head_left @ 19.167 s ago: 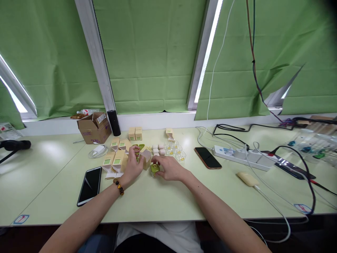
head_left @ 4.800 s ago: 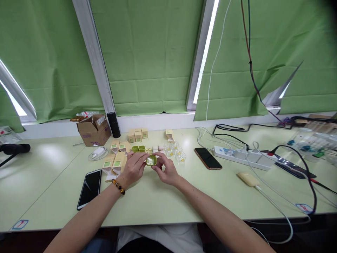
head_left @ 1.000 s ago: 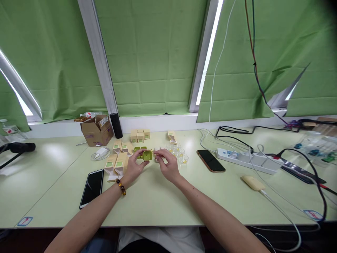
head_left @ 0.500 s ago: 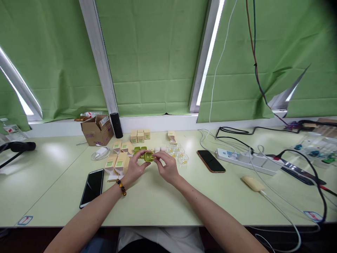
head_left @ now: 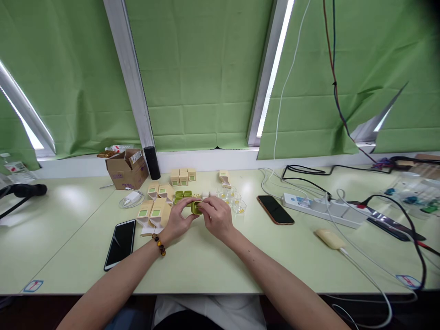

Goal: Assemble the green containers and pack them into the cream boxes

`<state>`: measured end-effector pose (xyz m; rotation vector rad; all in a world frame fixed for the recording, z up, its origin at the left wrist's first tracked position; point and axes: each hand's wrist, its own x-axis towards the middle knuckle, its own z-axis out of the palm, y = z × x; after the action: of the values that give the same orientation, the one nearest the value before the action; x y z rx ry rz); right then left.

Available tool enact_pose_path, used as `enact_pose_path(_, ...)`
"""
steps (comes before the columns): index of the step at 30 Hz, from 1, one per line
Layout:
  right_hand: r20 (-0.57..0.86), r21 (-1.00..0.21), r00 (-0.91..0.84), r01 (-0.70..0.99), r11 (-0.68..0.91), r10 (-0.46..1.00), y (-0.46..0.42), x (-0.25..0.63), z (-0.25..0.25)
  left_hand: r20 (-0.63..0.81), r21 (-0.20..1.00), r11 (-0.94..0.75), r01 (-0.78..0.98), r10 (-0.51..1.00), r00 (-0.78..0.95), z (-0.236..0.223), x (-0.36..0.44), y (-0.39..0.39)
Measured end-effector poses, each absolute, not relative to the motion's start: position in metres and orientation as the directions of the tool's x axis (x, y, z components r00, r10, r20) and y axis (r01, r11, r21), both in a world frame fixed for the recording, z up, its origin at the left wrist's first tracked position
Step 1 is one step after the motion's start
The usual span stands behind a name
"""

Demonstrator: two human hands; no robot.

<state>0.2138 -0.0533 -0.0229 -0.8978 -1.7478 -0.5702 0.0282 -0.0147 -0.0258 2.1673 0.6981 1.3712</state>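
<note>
A small green square container (head_left: 196,208) is pinched in my left hand (head_left: 178,219), above the table. My right hand (head_left: 217,216) has its fingertips bunched at the container's opening; whether they hold a small piece there is hidden. Just behind the hands stand several more green containers (head_left: 183,194). Clear plastic cups (head_left: 237,201) with yellow bits in them sit to the right of my right hand. Open cream cartons (head_left: 160,213) with green squares on them stand left of my left hand.
Closed cream cartons (head_left: 183,176) are grouped at the back, near a black cylinder (head_left: 151,163) and a cardboard box (head_left: 128,169). One phone (head_left: 120,244) lies left, another (head_left: 275,210) right. A power strip (head_left: 323,210) with cables and a cream charger (head_left: 330,239) occupy the right side.
The green container has turned and tilted in my left hand. My right fingers have moved left, in over its opening; a pale strip seen at their tips before is now hidden.
</note>
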Motion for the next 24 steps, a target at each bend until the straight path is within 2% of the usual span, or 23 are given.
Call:
enact_pose_path(14, 0.926, -0.053, -0.184, 0.801, 0.596, 0.329, -0.0539, 0.2130, -0.0261, 0.715, 0.547, -0.818, 0.178, 0.567, 0.408, -0.0282, 0.0271, -0.0147)
enact_pose_path(24, 0.916, -0.065, -0.219, 0.745, 0.664, 0.335, -0.0488, 0.2200, -0.0282, 0.712, 0.573, -0.806, 0.150, 0.580, 0.396, -0.0241, 0.0271, -0.0139)
